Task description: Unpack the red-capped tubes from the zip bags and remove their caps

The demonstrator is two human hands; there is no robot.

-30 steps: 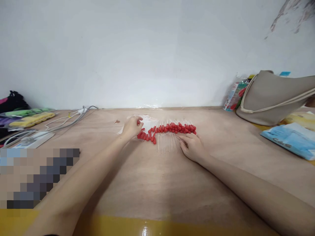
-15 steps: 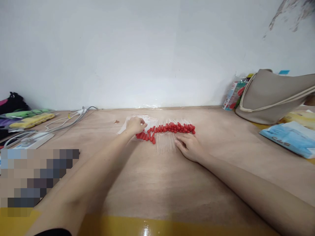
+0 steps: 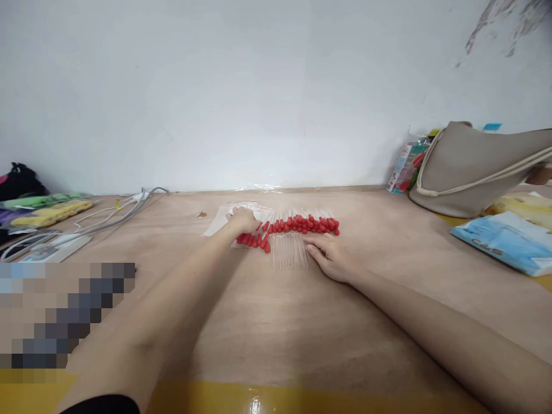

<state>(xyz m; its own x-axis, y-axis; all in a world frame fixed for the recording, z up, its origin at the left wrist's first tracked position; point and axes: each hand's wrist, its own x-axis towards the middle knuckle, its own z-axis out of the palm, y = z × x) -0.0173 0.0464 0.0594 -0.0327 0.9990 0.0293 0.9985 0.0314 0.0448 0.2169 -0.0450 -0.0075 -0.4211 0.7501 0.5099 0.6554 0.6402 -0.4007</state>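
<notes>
My left hand (image 3: 242,219) reaches over a clear plastic bag (image 3: 215,224), back of the hand up. Its fingers look apart, though the tips are partly hidden. Small red drop-shaped pieces (image 3: 252,239) lie by its wrist and on the bag. To the right, a cluster of such red pieces (image 3: 306,223) forms a long row, with thin pale sticks (image 3: 288,253) laid side by side below and more sticks behind. Beside the front sticks rests my right hand (image 3: 331,257), fingers stretched toward the row's right half and nothing visible in them.
A grey bag (image 3: 470,167) and a blue tissue pack (image 3: 502,244) stand at right, near a clear packet (image 3: 407,167). At left lie a power strip (image 3: 56,247) with cables and yellow and green packs (image 3: 52,213). A wall closes off the back.
My left hand has turned over, from fingers pointing right to reaching down and away over the bag. The right hand stays by the sticks. The view has shifted slightly.
</notes>
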